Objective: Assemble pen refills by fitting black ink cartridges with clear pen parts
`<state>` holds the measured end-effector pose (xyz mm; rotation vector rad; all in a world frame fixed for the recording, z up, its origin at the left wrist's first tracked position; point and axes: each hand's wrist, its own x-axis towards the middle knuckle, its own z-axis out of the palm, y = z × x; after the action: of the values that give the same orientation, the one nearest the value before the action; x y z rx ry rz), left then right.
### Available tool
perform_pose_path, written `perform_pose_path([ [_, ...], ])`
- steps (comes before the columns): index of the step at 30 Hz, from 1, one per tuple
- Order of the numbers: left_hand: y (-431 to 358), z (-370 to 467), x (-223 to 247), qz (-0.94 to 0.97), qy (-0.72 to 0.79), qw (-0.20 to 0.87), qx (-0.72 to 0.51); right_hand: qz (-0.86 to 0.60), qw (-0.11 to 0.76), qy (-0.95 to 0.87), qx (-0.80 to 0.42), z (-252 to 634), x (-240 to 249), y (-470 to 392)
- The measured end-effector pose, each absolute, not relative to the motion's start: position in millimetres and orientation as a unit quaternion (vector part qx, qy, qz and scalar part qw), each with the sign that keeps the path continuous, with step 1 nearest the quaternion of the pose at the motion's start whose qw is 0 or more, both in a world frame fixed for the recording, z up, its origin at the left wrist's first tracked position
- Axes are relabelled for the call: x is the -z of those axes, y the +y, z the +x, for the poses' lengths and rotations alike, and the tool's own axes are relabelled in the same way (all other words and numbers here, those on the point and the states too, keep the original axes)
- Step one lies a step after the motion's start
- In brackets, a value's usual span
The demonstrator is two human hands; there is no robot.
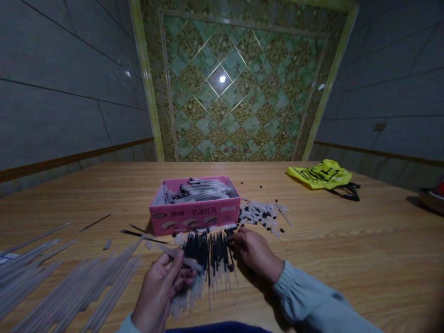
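My left hand (164, 283) is closed around a translucent whitish tube, which looks like a pen barrel (189, 262), held slantwise between thumb and fingers. Just beyond and beside it lies a spread of thin ink refills (217, 254), black at the far ends and pale at the near ends. At the right edge of this spread, my right hand (250, 253) has its fingertips pinched together low over the table. Whatever is between them is too small or hidden to make out. A pink cardboard box (196, 221) stands behind the refills, filled with pale, black-tipped pens (204, 189).
Many loose translucent barrels (81, 286) cover the table's left side. Small clear caps and black plugs (260, 212) are scattered right of the box. A yellow plastic bag (319, 175) lies far right, with a bowl (432, 198) at the right edge. Tiled walls surround the wooden table (364, 249).
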<state>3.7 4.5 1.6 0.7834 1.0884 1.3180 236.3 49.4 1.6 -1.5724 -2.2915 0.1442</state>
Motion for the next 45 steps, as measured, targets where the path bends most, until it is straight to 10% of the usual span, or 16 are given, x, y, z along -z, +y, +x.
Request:
perform_pose_path([
  [45, 8.8, 0.6, 9.6, 0.339, 0.467, 0.575, -0.58, -0.661, 0.05, -0.748, 0.001, 219.3, -8.7, 39.5],
])
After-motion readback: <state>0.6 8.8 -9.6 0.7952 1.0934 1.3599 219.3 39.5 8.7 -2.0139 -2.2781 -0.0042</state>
